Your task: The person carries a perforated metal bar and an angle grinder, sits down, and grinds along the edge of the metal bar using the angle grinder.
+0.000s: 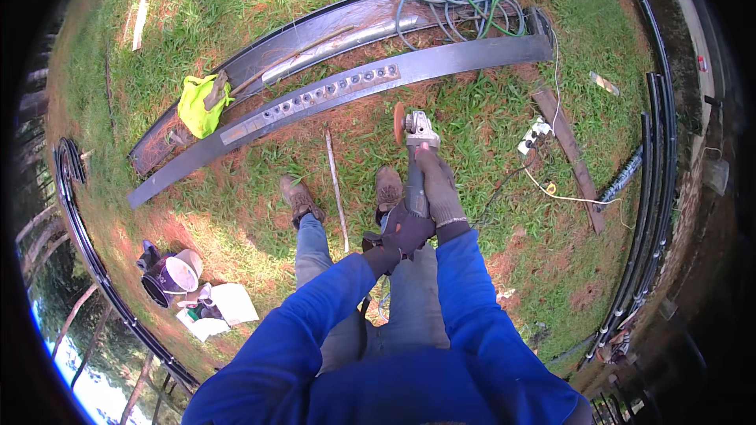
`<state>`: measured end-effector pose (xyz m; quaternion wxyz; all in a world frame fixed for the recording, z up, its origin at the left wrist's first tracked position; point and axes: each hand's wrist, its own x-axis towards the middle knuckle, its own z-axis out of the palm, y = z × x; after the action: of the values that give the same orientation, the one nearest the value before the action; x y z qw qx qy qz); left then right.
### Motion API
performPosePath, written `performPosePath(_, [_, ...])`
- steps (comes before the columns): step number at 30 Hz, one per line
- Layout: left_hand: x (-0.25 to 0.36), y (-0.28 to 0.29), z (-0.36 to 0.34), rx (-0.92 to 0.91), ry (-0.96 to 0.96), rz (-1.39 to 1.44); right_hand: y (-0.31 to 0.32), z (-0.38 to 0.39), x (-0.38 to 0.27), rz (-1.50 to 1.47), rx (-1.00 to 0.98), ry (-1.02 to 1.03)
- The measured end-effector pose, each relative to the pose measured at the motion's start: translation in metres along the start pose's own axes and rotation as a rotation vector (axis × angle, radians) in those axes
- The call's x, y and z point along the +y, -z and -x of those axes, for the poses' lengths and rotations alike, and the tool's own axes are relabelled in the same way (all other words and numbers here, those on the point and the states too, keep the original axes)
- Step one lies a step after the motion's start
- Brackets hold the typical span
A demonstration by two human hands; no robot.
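Both blue sleeves (pixel 441 323) meet where we see the left hand (pixel 402 236) and right hand (pixel 438 189), each gloved grip closed around an angle grinder (pixel 415 159), its disc (pixel 399 122) held above grass (pixel 488 126) just ahead of the boots (pixel 387 187). We judge the trailing cord (pixel 504 185) could snag; the disc, dipping, could strike a boot. Beyond lies a curved steel beam (pixel 346 86).

Bright daylight, prob. overcast; fisheye-warped edges.
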<state>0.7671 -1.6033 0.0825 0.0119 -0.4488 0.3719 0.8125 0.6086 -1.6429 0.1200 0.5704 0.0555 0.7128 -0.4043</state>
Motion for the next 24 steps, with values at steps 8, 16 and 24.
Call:
performPosePath(8, [-0.013, 0.018, -0.029, -0.069, 0.005, -0.074, 0.014, -0.009, -0.004, 0.121, -0.229, 0.140])
performPosePath(16, [-0.056, 0.294, 0.009, 0.793, -0.318, -0.801, 0.028, -0.091, -0.029, 1.017, 0.243, 0.363])
performPosePath(24, [-0.067, 0.605, -0.078, 1.140, -0.502, -0.985, -0.012, -0.201, 0.002, 1.244, 0.366, 0.502])
